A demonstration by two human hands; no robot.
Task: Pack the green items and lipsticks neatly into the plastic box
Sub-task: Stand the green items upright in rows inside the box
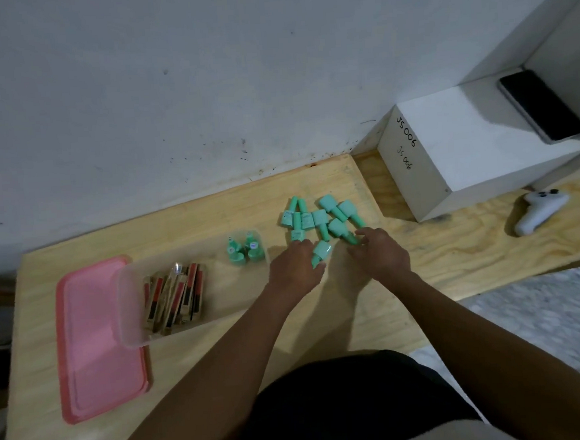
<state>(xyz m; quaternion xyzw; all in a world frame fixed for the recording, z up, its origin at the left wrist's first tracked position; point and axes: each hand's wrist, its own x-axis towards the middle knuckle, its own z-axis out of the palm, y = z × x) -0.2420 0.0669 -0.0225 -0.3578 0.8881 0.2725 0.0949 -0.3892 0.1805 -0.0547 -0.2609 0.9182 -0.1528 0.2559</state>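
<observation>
Green bottle [321, 253] — squat, glossy — in left-hand fingers [306, 246]; right-hand fingers [363, 237] on another.

Both bare arms reach forward, converging, hands close side by side, palms down. Left hand [295, 264] curled, fingers closed around a green bottle [321, 253] sticking out its right side. Right hand [380, 253] just right of it, fingers bent, tips on another bottle [346, 234].
</observation>
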